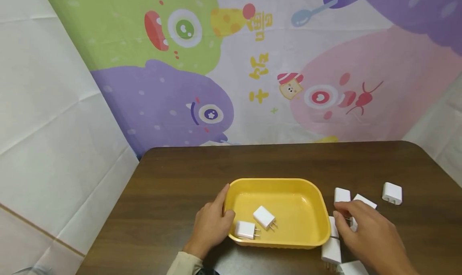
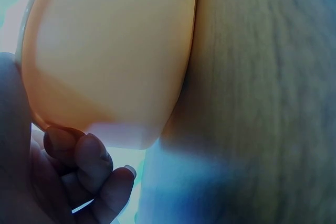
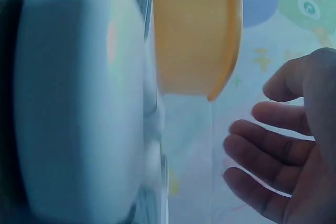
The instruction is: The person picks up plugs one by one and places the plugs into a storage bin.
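My left hand (image 1: 213, 223) grips the left end of a yellow plastic tub (image 1: 296, 214), thumb at the rim; the left wrist view has its other fingers curled by the tub's outer wall (image 2: 110, 51). Two white plug chargers with metal prongs lie in the tub, one charger (image 1: 245, 229) near the left front corner and another charger (image 1: 264, 216) beside it. Over a loose group of chargers right of the tub is my right hand (image 1: 371, 235). Its fingers are loosely bent with nothing between them in the right wrist view, where a charger (image 3: 79, 98) looms large.
Along the tub's right side, one charger (image 1: 331, 251) lies close to the wall, and another charger (image 1: 351, 268) is cut off by the frame's bottom. A separate charger (image 1: 392, 193) sits farther right on the brown wooden table (image 1: 173, 186). Behind it hangs a cartoon-printed cloth (image 1: 260, 126).
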`<state>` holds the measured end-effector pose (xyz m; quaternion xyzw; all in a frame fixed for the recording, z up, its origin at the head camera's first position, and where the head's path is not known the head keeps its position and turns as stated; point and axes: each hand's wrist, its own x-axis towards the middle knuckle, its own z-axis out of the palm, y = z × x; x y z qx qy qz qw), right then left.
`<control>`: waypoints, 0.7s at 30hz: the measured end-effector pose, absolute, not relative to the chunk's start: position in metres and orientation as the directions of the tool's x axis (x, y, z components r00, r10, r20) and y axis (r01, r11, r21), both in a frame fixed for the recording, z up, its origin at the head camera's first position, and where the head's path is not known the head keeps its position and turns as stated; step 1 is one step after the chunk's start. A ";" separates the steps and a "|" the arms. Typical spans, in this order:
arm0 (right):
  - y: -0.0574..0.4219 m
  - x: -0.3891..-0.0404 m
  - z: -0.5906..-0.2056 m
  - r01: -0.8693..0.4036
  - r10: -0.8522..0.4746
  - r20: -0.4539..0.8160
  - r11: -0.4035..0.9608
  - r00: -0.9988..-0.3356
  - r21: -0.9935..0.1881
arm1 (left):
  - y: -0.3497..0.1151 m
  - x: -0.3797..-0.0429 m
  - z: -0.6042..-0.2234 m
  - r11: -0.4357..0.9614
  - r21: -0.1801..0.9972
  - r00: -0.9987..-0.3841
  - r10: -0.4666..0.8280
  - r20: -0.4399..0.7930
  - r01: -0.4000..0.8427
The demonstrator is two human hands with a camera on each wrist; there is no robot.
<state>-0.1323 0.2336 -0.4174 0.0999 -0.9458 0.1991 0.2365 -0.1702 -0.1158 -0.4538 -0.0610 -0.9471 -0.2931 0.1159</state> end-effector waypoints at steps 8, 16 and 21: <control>0.257 -0.137 -0.427 -0.189 -0.086 0.312 0.930 -0.946 -0.317 | -0.116 -0.170 -0.454 0.826 0.533 -0.964 0.046 0.263 0.185; 0.271 -0.147 -0.434 -0.092 -0.089 0.020 0.974 -0.996 -0.207 | -0.116 -0.170 -0.452 0.824 0.536 -0.966 0.048 0.256 0.183; 0.274 -0.147 -0.438 -0.088 -0.085 0.025 0.974 -0.996 -0.209 | -0.116 -0.170 -0.454 0.824 0.537 -0.968 0.051 0.248 0.181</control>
